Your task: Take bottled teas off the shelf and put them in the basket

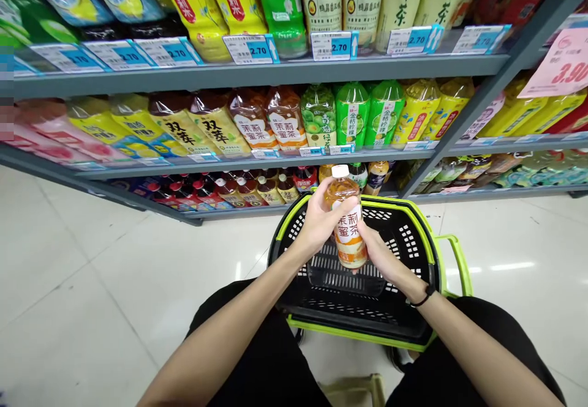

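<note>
Both my hands grip one tea bottle [348,229], which has a white cap, amber contents and an orange-and-white label. My left hand [321,214] wraps round its upper part, the thumb lying across the front. Lower down on the right side, my right hand [377,253] is closed on the same bottle; its fingers are partly hidden behind it. The bottle is held nearly upright, its label facing me, above a black shopping basket [294,294] with a lime-green rim. Through the basket's slotted floor and walls, light spots show.
Ahead stands a grey shelf [275,71] with rows of bottled drinks and price tags. Similar amber tea bottles [285,119] stand on its middle level. A pink price sign [563,64] hangs at right. Below is a pale tiled floor [68,284]; a greenish stool [353,387] shows between my legs.
</note>
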A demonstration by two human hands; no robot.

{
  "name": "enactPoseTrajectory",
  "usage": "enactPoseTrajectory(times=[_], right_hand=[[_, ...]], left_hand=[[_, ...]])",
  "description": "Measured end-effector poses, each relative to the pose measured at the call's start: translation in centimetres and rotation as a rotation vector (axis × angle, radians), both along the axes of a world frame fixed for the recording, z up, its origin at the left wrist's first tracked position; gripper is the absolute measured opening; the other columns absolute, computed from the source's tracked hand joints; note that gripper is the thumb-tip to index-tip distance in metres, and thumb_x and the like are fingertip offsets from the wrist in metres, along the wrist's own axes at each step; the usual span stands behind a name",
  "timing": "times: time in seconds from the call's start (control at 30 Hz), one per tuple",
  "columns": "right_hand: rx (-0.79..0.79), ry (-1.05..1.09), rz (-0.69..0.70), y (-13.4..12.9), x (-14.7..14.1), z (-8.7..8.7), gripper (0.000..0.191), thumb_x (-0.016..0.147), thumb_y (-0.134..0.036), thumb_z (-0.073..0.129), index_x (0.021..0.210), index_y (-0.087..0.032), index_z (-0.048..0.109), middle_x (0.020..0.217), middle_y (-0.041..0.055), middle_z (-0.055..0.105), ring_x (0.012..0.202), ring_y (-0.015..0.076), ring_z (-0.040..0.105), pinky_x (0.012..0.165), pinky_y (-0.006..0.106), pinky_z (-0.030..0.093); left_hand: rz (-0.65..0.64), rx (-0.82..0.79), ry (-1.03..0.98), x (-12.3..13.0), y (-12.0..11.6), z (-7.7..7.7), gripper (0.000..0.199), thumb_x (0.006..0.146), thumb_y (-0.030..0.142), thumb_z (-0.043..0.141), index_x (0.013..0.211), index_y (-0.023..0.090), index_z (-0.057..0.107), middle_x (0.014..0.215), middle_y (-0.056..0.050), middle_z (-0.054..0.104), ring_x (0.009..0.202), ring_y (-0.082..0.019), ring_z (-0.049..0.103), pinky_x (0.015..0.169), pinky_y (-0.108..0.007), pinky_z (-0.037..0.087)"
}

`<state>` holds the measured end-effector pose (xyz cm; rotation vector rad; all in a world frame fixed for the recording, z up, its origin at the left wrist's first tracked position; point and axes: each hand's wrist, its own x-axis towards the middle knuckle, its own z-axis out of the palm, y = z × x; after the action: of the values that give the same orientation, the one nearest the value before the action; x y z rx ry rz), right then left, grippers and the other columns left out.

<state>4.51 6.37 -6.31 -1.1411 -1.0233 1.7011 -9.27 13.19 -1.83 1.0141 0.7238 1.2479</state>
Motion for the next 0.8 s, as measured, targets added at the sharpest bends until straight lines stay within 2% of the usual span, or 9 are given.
enactPoseTrajectory(times=[0.17, 0.3, 0.5, 0.67, 0.8], right_hand=[[0.015, -0.025, 0.014, -0.13, -0.03, 0.18, 0.078, 0.092, -0.085, 0.052, 0.118, -0.012, 0.063, 0.097, 0.013, 0.072, 0.062, 0.019, 0.066, 0.043, 0.029, 0.057], [0.006, -0.038, 0.014, -0.19, -0.06, 0.05, 0.078, 0.092, -0.085, 0.053, 0.117, -0.012, 0.063, 0.1, 0.0135, 0.072, 0.064, 0.0193, 0.067, 0.044, 0.029, 0.058], [0.017, -0.066, 0.018, -0.14, -0.11, -0.42, 0.079, 0.092, -0.086, 0.052, 0.121, -0.013, 0.062, 0.097, 0.0125, 0.072, 0.063, 0.0193, 0.067, 0.043, 0.029, 0.057], [0.002, -0.072, 0.015, -0.14, -0.23, -0.33, 0.084, 0.088, -0.089, 0.054, 0.121, -0.012, 0.062, 0.099, 0.0136, 0.072, 0.061, 0.0194, 0.067, 0.041, 0.029, 0.056], [-0.001, -0.078, 0.019, -0.28, -0.34, -0.12, 0.084, 0.088, -0.089, 0.054, 0.12, -0.012, 0.062, 0.098, 0.0138, 0.072, 0.065, 0.0204, 0.069, 0.041, 0.028, 0.057]], left_hand=[[0.004, 0.035, 0.043, 0.02, 0.2, -0.3, 0.066, 0.072, 0.039, 0.094, 0.125, 0.02, 0.06, 0.12, -0.007, 0.071, 0.108, -0.019, 0.066, 0.1, -0.031, 0.051], [0.013, 0.01, 0.052, 0.09, 0.17, -0.43, 0.069, 0.07, 0.039, 0.095, 0.126, 0.021, 0.058, 0.121, -0.008, 0.071, 0.107, -0.02, 0.067, 0.097, -0.031, 0.053], [0.022, 0.028, 0.106, 0.2, 0.02, -0.61, 0.065, 0.075, 0.047, 0.089, 0.125, 0.021, 0.057, 0.116, -0.008, 0.071, 0.102, -0.02, 0.066, 0.091, -0.032, 0.053], [0.037, -0.003, 0.097, 0.27, -0.07, -0.58, 0.066, 0.071, 0.041, 0.092, 0.124, 0.02, 0.058, 0.113, -0.007, 0.071, 0.099, -0.019, 0.065, 0.091, -0.031, 0.053], [0.034, -0.012, 0.092, 0.28, -0.14, -0.61, 0.067, 0.07, 0.04, 0.092, 0.123, 0.02, 0.056, 0.104, -0.005, 0.07, 0.09, -0.017, 0.063, 0.084, -0.028, 0.052]])
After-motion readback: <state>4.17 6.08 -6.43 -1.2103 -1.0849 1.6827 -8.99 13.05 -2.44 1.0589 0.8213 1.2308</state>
